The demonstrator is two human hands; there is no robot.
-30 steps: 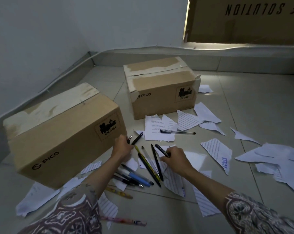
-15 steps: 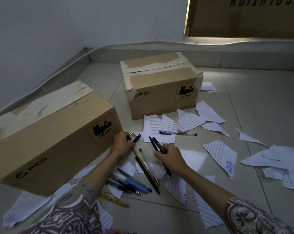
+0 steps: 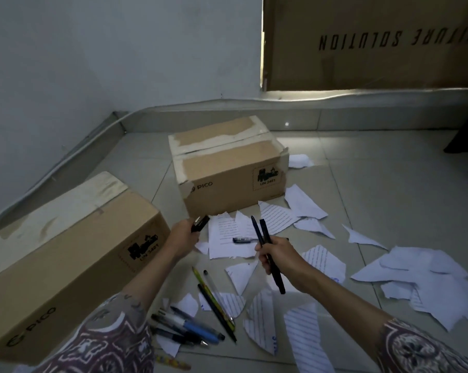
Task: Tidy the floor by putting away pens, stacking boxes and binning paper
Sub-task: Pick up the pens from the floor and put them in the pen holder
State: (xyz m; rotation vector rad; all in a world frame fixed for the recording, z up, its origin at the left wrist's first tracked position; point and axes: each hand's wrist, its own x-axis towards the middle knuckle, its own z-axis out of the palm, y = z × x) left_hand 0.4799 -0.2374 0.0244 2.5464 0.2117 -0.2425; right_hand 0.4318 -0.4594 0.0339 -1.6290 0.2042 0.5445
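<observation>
1. The left hand (image 3: 183,238) is lifted above the floor (image 3: 389,200), fingers curled round a short bundle of dark pens (image 3: 200,223); their tips stick out to the far right, toward the far box (image 3: 227,168).
2. The right hand (image 3: 277,258) also is up, gripping two black pens (image 3: 262,232). Their long axis runs near-to-far, one end pointing to the far side, the other end hanging out below the fist on the near side.
3. So both hands already carry pens; neither is free or wide.
4. The pens left on the floor lie on the near side of both hands:
   - a yellow-green pencil (image 3: 200,281), a clear pen (image 3: 216,294) and a black pen (image 3: 216,312), side by side, long axis from far-left to near-right, approx. between the two forearms;
   - a cluster w/ a blue pen (image 3: 200,328), nearer to the person, just right of the near box (image 3: 66,265), under the left forearm;
   - one dark pen (image 3: 245,240) on a paper sheet (image 3: 224,238), between the hands, lying left-right.
5. My judgement: the single dark pen is the closest target, a bit nearer to the right hand; its axis lies across that hand's reach.
6. For the near group a hand must pull back toward the body; the left arm is nearer to the cluster.
7. Torn paper scraps (image 3: 429,286) cover the right side of the floor; no bin or pen holder is visible, so I cannot tell where the pens go.
</observation>
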